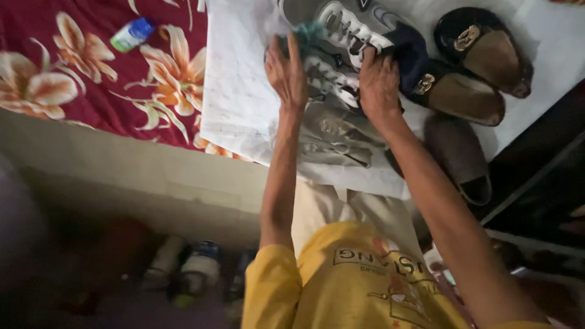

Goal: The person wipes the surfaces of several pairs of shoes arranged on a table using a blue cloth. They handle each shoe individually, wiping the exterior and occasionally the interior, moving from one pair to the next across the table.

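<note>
Right hand (378,82) and left hand (286,73) grip grey sneaker (341,36).

We note the sneaker (359,30): grey mesh cloth with matt white laces, navy fabric at the heel. At 3 o'clock, the sandals (481,49): glossy black straps, shiny gold metal buckles, matt tan footbeds. Under them, a white sheet (237,91), papery and creased. At 9 o'clock, a floral bedcloth (91,67), soft and matt.

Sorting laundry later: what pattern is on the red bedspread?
Large cream-and-orange flowers on the dark red bedspread, clearest in the head view.
</note>
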